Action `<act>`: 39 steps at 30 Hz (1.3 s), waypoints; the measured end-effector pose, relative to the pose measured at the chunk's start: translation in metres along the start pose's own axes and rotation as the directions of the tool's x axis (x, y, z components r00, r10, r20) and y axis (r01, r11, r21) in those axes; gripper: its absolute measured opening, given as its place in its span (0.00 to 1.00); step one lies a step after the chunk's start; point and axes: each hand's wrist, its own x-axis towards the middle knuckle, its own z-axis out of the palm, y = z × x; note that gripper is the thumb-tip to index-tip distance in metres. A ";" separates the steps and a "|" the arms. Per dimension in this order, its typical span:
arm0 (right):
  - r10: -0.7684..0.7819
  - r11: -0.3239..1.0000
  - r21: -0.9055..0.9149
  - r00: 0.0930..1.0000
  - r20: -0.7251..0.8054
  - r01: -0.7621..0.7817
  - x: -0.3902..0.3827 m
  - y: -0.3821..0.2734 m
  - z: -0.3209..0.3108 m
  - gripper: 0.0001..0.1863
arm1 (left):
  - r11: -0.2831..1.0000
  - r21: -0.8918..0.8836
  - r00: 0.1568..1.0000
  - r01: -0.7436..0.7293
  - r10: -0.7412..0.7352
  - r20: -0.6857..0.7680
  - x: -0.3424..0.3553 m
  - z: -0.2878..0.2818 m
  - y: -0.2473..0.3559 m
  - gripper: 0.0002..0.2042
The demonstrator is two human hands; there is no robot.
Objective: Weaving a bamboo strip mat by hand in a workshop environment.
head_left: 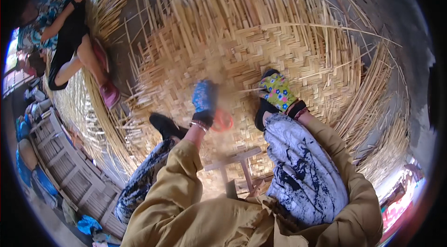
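Spread over the floor before me is a woven mat [279, 44] of flat, straw-coloured strips in a zigzag pattern, with loose strip ends fanning out at its far edge. My left hand [204, 98], in a blue patterned glove, is smeared by motion over the mat; its fingers cannot be made out. Low over the mat at the right is my right hand [281, 91] in a yellow-green flowered glove. A pale strip [249, 91] runs up to its left side, but the fingers are hidden, so any grip on it does not show. Beside my left wrist lies a blurred red ring-shaped thing [223, 121].
My black shoes [165, 126] rest on the mat. A small wooden frame [235, 159] stands between my legs. At the far left a person [70, 37] sits by more strips. Bundled strips [372, 88] lie on the right; a slatted wooden panel [77, 168] is at lower left.
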 end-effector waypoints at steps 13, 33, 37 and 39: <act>-0.180 0.980 -0.044 0.962 0.204 0.193 0.012 -0.021 0.047 0.11 | 0.966 -0.117 0.972 0.232 -0.225 0.069 -0.055 -0.003 -0.026 0.13; -0.029 0.997 -0.048 0.913 0.408 0.053 0.024 -0.019 0.040 0.11 | 0.799 -0.450 0.916 0.398 -0.372 0.149 -0.078 0.075 -0.086 0.13; -0.012 0.998 0.061 0.927 0.375 -0.011 0.026 -0.023 0.036 0.11 | 0.274 -0.853 0.889 0.444 -0.252 0.382 -0.082 0.057 -0.068 0.03; -0.019 0.999 0.051 0.882 0.471 -0.005 0.030 -0.020 0.047 0.12 | 0.283 -0.811 0.857 0.513 -0.111 0.503 -0.076 0.035 -0.049 0.03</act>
